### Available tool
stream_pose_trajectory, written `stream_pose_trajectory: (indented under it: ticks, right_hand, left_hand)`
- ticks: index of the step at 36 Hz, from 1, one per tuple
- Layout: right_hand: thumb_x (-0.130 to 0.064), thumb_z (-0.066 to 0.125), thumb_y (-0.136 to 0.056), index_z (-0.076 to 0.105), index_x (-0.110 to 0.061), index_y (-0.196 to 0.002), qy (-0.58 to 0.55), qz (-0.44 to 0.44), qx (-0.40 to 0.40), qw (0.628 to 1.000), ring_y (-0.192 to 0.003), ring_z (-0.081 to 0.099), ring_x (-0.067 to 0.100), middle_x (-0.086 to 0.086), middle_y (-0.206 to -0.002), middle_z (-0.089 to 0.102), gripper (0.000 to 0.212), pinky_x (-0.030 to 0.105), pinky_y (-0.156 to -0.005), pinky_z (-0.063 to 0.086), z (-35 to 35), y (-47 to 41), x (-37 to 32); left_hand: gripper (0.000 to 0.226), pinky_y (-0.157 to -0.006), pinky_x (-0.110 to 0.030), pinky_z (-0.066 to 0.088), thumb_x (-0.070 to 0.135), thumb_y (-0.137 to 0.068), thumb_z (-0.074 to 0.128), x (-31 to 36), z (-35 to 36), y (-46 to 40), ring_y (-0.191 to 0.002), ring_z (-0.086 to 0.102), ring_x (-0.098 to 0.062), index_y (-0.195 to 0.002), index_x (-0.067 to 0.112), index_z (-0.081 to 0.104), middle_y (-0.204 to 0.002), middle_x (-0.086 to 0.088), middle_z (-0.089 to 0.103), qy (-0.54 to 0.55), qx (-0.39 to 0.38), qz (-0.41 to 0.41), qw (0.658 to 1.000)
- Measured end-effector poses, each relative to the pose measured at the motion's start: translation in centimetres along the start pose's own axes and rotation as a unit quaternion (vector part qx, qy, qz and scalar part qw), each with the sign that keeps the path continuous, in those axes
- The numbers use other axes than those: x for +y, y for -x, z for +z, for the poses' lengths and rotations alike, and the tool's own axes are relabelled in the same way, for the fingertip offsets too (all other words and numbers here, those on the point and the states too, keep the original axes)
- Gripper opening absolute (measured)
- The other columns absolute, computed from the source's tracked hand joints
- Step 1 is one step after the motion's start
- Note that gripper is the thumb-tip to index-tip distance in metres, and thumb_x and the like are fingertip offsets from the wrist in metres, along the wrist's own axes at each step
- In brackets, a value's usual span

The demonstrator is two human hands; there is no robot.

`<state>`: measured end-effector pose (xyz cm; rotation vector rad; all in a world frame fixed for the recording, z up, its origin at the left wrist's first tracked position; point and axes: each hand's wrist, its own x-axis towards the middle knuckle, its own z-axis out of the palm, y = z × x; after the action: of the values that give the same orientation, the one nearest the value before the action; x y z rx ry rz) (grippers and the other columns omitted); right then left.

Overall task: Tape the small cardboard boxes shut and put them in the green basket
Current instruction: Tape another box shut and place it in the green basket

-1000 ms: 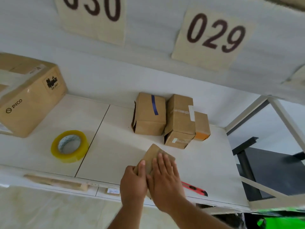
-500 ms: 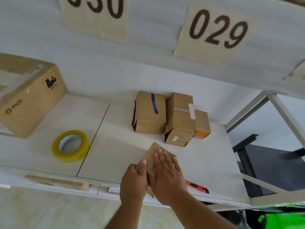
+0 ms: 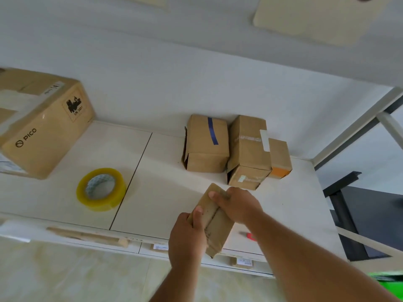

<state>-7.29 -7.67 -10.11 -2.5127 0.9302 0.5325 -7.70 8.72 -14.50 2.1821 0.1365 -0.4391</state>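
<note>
A small brown cardboard box [image 3: 214, 216] is gripped at the near table edge by the left hand [image 3: 187, 238] and right hand [image 3: 236, 204], fingers curled round it.

A: Where's the small box [image 3: 214, 219]?
B: At six o'clock, tilted, gripped by the left hand [image 3: 187, 238] and right hand [image 3: 236, 204].
A: The tape roll [image 3: 101, 188]?
B: Nine o'clock on the table [image 3: 165, 192]. Three boxes [image 3: 235, 149] stand at twelve, green basket [image 3: 390, 282] at four.
</note>
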Motion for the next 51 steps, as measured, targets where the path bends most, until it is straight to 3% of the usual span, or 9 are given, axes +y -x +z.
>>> stream_pose_trajectory:
  ticks: [6, 10, 14, 19, 21, 23, 25, 33, 51]
  right_hand:
    - [-0.085, 0.02, -0.089, 0.053, -0.017, -0.134, 0.063, 0.01, 0.034, 0.997, -0.124, 0.055, 0.03, 0.007, -0.133, 0.06, 0.088, 0.045, -0.106, 0.043, 0.8, 1.3, -0.5]
    - [-0.078, 0.02, -0.094, -0.004, -0.023, -0.163, 0.029, -0.039, 0.079, 0.996, -0.156, -0.016, 0.03, 0.005, -0.171, -0.013, 0.092, 0.046, -0.127, -0.005, 4.5, 6.1, -1.2]
    - [-0.057, 0.028, -0.104, -0.002, -0.033, -0.163, 0.033, -0.043, 0.038, 0.998, -0.147, -0.036, 0.033, 0.003, -0.166, -0.029, 0.07, 0.049, -0.125, -0.013, 6.2, 9.5, -0.9]
    - [-0.059, 0.067, -0.087, -0.008, -0.035, -0.161, -0.143, -0.036, 0.005, 0.989, -0.155, -0.01, 0.015, -0.006, -0.164, -0.034, 0.108, 0.04, -0.126, 0.021, 5.8, 12.9, -0.8]
    - [-0.045, 0.076, -0.08, 0.018, -0.047, -0.152, -0.35, 0.026, -0.015, 0.936, -0.145, 0.03, 0.001, -0.002, -0.171, 0.006, 0.093, 0.033, -0.114, 0.042, 5.5, 13.7, -1.6]
    - [-0.031, 0.072, -0.083, 0.054, -0.049, -0.107, -0.467, 0.061, -0.017, 0.882, -0.111, 0.064, 0.005, -0.005, -0.127, 0.068, 0.035, 0.034, -0.1, 0.055, 5.3, 14.3, -1.9]
    - [-0.023, 0.061, -0.09, 0.055, -0.042, -0.088, -0.488, 0.076, -0.013, 0.869, -0.1, 0.066, 0.012, -0.013, -0.1, 0.07, 0.02, 0.033, -0.096, 0.056, 4.8, 14.8, -1.9]
    - [-0.033, 0.051, -0.098, 0.056, -0.032, -0.124, -0.533, 0.096, 0.054, 0.839, -0.101, 0.061, 0.008, -0.01, -0.11, 0.066, 0.027, 0.029, -0.09, 0.053, 2.2, 20.8, -1.5]
    - [-0.034, 0.045, -0.088, 0.062, -0.025, -0.116, -0.544, 0.23, 0.263, 0.763, -0.097, 0.068, 0.015, -0.007, -0.106, 0.073, 0.035, 0.041, -0.094, 0.057, 3.3, 37.8, 10.5]
  left_hand:
    - [0.051, -0.057, -0.032, 0.044, 0.061, -0.098, 0.033, 0.1, -0.1, 0.0, -0.069, 0.061, -0.017, -0.082, 0.02, 0.057, -0.073, 0.002, 0.063, -0.015, -0.004, 0.001, 1.0]
    - [0.059, -0.064, -0.037, 0.052, 0.061, -0.099, 0.028, -0.2, -0.2, -0.5, -0.068, 0.063, -0.021, -0.08, 0.017, 0.061, -0.072, -0.002, 0.066, -0.028, -0.013, 0.024, 0.999]
    - [0.071, -0.063, -0.037, 0.054, 0.063, -0.1, 0.023, 0.1, -0.4, -0.9, -0.066, 0.066, -0.026, -0.078, 0.012, 0.068, -0.07, -0.006, 0.069, -0.045, -0.057, 0.024, 0.997]
    - [0.062, -0.065, -0.04, 0.06, 0.056, -0.103, 0.025, 1.1, -1.8, -1.3, -0.064, 0.071, -0.029, -0.092, 0.012, 0.068, -0.073, -0.009, 0.073, -0.097, -0.142, 0.03, 0.985]
    - [0.055, -0.065, -0.043, 0.061, 0.058, -0.102, 0.029, 0.8, -2.4, -1.7, -0.068, 0.071, -0.031, -0.1, 0.017, 0.065, -0.082, -0.007, 0.071, -0.092, -0.143, 0.015, 0.985]
    - [0.051, -0.067, -0.043, 0.062, 0.06, -0.1, 0.03, 0.8, -2.9, -1.5, -0.074, 0.071, -0.029, -0.113, 0.024, 0.064, -0.093, -0.004, 0.07, -0.103, -0.147, 0.021, 0.984]
    - [0.051, -0.07, -0.039, 0.058, 0.058, -0.101, 0.031, 1.2, -4.0, -0.5, -0.084, 0.067, -0.027, -0.122, 0.025, 0.064, -0.106, -0.006, 0.07, -0.112, -0.155, 0.056, 0.98]
    - [0.047, -0.068, -0.034, 0.047, 0.058, -0.101, 0.03, 4.1, -10.2, 7.2, -0.076, 0.058, -0.013, -0.111, 0.028, 0.064, -0.094, -0.001, 0.064, -0.146, -0.187, 0.152, 0.96]
    - [0.034, -0.074, -0.033, 0.052, 0.043, -0.105, 0.037, 7.4, -7.0, 25.5, -0.087, 0.063, -0.014, -0.109, 0.029, 0.068, -0.098, 0.007, 0.07, -0.092, -0.385, 0.273, 0.877]
